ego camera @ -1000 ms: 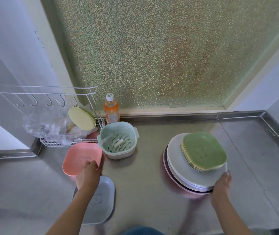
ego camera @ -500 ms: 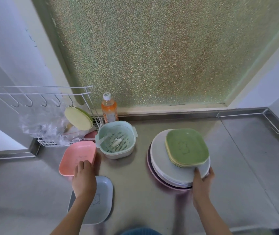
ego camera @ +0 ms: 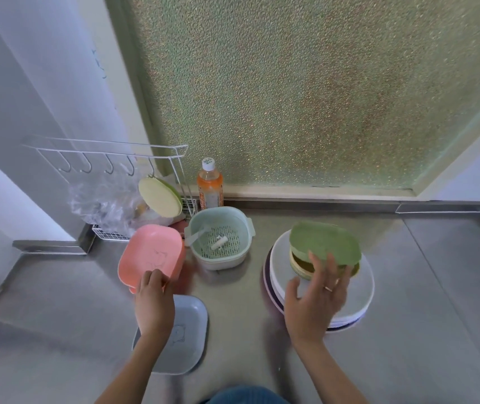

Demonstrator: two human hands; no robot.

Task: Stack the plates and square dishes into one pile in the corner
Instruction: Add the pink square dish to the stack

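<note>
We see our left hand (ego camera: 153, 301) with its grip pinching the near edge of the pink square plastic dish (ego camera: 151, 255), which tilts up off the steel surface (ego camera: 408, 345). Just behind that hand, toward us, lies the grey-blue square dish (ego camera: 183, 336), flat and partly under our forearm. Our right hand (ego camera: 317, 298) has its fingers spread apart, the fingertips (ego camera: 312, 256) touching the near edge of the top green square dish (ego camera: 325, 242), which sits tilted over more square dishes of green and pale yellow (ego camera: 300, 266); whether the grip actually holds it we cannot tell. Beneath those is the pile of round white plates (ego camera: 358, 293) with a purple rim showing at the bottom (the motion blurs this side somewhat). Between our two hands and a little beyond stands the mint-green plastic colander basket (ego camera: 218, 237), and beyond it the orange bottle (ego camera: 210, 188) by the wire rack (ego camera: 110, 153).
</note>
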